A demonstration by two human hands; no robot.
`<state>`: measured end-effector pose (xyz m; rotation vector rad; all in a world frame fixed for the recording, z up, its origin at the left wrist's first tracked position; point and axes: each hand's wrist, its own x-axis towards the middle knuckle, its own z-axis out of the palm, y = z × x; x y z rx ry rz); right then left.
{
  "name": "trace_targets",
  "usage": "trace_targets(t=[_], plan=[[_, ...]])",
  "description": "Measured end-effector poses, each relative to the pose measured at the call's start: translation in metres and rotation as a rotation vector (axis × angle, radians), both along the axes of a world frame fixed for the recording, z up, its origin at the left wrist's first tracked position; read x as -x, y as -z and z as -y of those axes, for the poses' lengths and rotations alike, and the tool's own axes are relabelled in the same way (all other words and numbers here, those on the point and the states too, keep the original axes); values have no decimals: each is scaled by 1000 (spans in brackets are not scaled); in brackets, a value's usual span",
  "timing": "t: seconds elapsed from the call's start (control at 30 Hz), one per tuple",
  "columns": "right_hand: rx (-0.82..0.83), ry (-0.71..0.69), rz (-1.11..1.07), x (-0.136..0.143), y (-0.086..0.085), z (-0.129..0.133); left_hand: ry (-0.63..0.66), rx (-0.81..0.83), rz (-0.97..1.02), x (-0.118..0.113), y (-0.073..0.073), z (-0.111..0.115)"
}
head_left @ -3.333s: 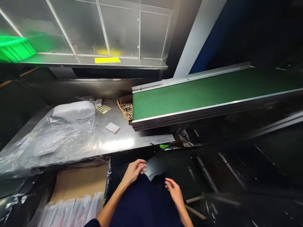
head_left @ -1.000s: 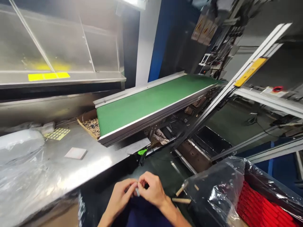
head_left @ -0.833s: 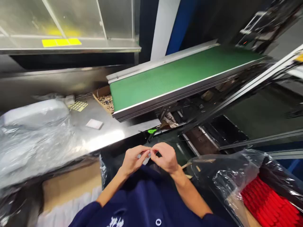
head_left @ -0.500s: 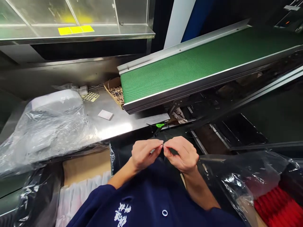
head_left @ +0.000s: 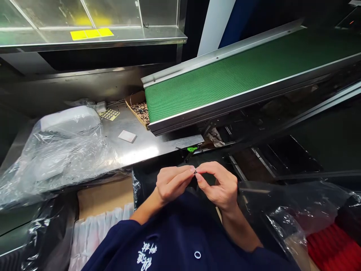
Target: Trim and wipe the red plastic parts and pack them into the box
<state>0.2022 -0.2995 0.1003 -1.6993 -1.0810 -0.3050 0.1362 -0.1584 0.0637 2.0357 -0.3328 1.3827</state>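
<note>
In the head view, my left hand (head_left: 174,183) and my right hand (head_left: 218,184) meet in front of my chest, each closed in a pinch. A tiny dark piece (head_left: 195,172) shows between the fingertips of both hands; it is too small to name. Just beyond my hands, at the bench edge, lies a bright green object (head_left: 192,149) with dark parts. Small black pieces fill a shallow cardboard box (head_left: 140,109) beside the conveyor's near end.
A green conveyor belt (head_left: 220,82) slants up to the right. On the metal bench (head_left: 146,151) are a small white block (head_left: 127,136), a sticker sheet (head_left: 110,114) and a plastic-wrapped bundle (head_left: 67,135). Boxes with white-wrapped items (head_left: 98,229) and red items (head_left: 335,246) stand low at either side.
My right thumb and forefinger have parted a little, and the dark piece between the fingertips shows more. My left fingers lie flatter together. The view has shifted slightly.
</note>
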Motion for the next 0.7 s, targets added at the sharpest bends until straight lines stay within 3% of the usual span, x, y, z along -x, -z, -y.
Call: trace_targets(t=[0.33, 0.6, 0.7], plan=[[-32, -79, -202, 1, 0, 2, 29, 30, -33, 2, -4, 1], [-14, -104, -231, 1, -1, 1, 183, 209, -130, 4, -8, 5], [14, -62, -241, 1, 0, 2, 182, 240, -189, 6, -7, 7]])
